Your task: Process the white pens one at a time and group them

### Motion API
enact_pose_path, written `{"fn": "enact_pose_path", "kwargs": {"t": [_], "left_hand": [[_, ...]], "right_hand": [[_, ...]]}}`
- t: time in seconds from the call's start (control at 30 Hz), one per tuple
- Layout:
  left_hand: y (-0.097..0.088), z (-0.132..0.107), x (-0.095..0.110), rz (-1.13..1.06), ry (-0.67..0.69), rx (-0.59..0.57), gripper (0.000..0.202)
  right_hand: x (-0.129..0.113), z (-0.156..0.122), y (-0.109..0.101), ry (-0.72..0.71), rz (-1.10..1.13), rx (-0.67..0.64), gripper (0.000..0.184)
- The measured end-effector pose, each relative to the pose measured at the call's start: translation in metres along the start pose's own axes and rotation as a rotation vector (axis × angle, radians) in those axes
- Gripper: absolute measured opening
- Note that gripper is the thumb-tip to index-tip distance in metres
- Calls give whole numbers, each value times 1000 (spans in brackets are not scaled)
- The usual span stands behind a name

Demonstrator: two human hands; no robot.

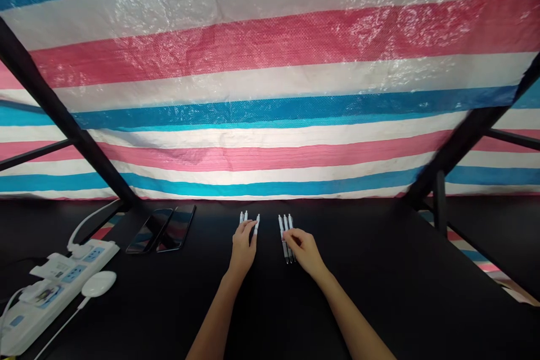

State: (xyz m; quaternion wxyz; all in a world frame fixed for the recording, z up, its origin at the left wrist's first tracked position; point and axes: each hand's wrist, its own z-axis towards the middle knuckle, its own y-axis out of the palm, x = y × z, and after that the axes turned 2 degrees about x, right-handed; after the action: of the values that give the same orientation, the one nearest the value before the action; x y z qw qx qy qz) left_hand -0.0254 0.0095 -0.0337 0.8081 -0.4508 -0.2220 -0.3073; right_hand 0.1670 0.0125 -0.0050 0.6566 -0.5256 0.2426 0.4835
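My left hand (243, 244) is over a small group of white pens at the middle of the black table. Its thumb and forefinger close around one white pen (257, 225). Two more white pens (243, 216) stick out beyond its fingers, their lower parts hidden by the hand. To the right, several white pens with darker grips and tips (281, 228) lie side by side, tips toward me. My right hand (304, 247) rests at the right side of this row, its thumb and forefinger bent together on a pen (291, 221) and partly covering it.
Two dark phones (148, 232) (176, 229) lie left of the pens. At the far left is a white power strip (63, 287) with plugs and cables, next to a round white charger (99, 283). Black slanted frame bars (67, 112) flank the table (379, 281); a striped sheet (270, 79) hangs behind.
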Motion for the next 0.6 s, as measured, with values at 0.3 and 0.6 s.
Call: {"fn": "enact_pose_path", "kwargs": {"t": [0.3, 0.6], "left_hand": [[-2, 2, 1, 28, 0, 72, 35], [-6, 2, 6, 187, -132, 11, 26]], "right_hand": [[-2, -7, 15, -183, -488, -69, 6], [0, -6, 13, -116, -611, -109, 10]]}}
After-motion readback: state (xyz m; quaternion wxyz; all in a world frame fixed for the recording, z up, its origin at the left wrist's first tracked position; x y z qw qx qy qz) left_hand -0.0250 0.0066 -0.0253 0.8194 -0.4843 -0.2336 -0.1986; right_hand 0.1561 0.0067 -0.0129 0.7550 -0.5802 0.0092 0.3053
